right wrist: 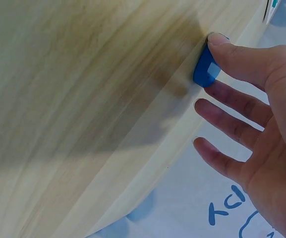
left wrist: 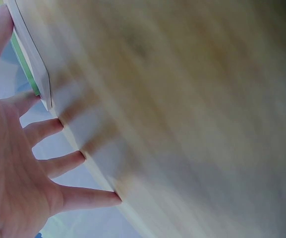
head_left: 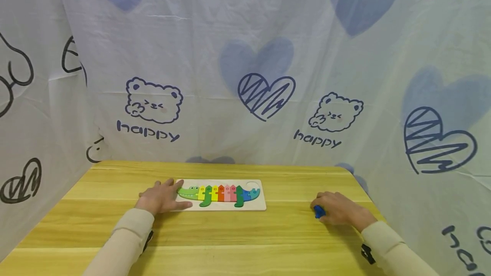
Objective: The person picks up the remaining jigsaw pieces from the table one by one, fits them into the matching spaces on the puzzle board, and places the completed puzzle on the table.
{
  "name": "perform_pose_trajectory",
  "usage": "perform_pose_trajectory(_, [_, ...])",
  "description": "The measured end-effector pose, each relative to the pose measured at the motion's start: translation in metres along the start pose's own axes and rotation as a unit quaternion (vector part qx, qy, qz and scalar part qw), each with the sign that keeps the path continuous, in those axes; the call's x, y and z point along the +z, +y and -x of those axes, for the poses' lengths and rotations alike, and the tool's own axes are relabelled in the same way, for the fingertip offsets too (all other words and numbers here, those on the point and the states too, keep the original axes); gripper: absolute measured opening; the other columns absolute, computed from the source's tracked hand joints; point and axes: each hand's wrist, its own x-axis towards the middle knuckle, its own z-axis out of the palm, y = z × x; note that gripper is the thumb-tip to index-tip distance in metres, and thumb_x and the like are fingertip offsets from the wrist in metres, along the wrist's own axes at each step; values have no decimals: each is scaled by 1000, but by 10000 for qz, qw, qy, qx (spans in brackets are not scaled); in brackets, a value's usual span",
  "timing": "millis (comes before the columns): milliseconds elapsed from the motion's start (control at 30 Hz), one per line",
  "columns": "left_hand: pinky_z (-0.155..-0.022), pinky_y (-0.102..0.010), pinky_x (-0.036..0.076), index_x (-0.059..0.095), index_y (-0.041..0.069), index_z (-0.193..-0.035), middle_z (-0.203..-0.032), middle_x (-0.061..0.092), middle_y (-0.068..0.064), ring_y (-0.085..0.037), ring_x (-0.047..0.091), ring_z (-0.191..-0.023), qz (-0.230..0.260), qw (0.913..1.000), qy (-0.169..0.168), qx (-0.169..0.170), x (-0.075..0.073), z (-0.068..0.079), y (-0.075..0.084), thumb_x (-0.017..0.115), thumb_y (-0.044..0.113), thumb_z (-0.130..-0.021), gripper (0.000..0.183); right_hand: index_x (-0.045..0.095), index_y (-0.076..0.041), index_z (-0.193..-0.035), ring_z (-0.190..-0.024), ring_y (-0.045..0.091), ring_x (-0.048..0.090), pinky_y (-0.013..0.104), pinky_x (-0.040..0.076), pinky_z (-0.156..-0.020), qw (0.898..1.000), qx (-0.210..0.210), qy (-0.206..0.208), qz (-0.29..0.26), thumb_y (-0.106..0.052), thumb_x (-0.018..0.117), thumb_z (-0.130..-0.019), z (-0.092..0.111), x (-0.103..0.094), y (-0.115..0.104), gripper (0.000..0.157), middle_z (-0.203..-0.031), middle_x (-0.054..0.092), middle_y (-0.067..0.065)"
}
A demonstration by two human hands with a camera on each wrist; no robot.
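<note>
A white puzzle board (head_left: 222,183) lies on the table, bearing a crocodile puzzle (head_left: 220,194) of several coloured pieces with a green head at the left. Above its blue tail, a thin curled outline shows on the white board. My left hand (head_left: 163,197) rests with spread fingers at the board's left end. In the left wrist view its thumb and index finger touch the board, while the other fingertips press on the table. Well to the right, my right hand (head_left: 337,208) pinches a small blue puzzle piece (right wrist: 204,67) between thumb and fingers, close over the table.
The wooden table (head_left: 215,237) has its back edge against a white cloth (head_left: 207,67) printed with hearts, bears and the word happy. More cloth hangs at the left and right sides. A black wrist strap part (head_left: 367,254) shows under the right sleeve.
</note>
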Motion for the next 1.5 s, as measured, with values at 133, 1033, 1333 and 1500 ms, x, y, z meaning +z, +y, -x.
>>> perform_pose_trajectory(133, [-74, -85, 32, 33, 21, -149, -153, 32, -18, -58, 32, -131, -9, 10000, -1, -17, -1, 1, 0, 44, 86, -71, 102, 69, -18, -105, -84, 11, 57, 34, 51, -68, 10000, -14, 13, 73, -24, 78, -77, 0, 1, 0, 30, -96, 64, -4])
perform_pose_trajectory(1033, [-75, -85, 32, 33, 22, -149, -153, 33, -18, -56, 33, -131, -23, 10000, 4, -46, 1, -1, 0, 44, 86, -72, 100, 69, -15, -112, -94, 19, 56, 38, 48, -73, 9960, -428, 494, 607, -15, 80, -75, -65, -24, -22, 38, -105, 63, -1])
perform_pose_trajectory(1333, [-75, -84, 33, 33, 22, -149, -152, 33, -18, -55, 36, -129, -34, 10000, 6, -1, -2, 1, 2, 44, 86, -72, 101, 67, -17, -117, -105, 22, 57, 44, 50, -85, 9977, -271, 306, 542, -14, 79, -77, -91, -26, -41, 42, -115, 63, 0])
perform_pose_trajectory(1500, [-75, -85, 33, 33, 22, -149, -152, 33, -18, -55, 35, -130, -36, 10000, 18, -18, 0, 1, 1, 44, 86, -72, 101, 67, -16, -119, -107, 23, 56, 47, 49, -88, 9984, -131, 213, 515, -12, 78, -78, -104, -26, -48, 42, -117, 62, 1])
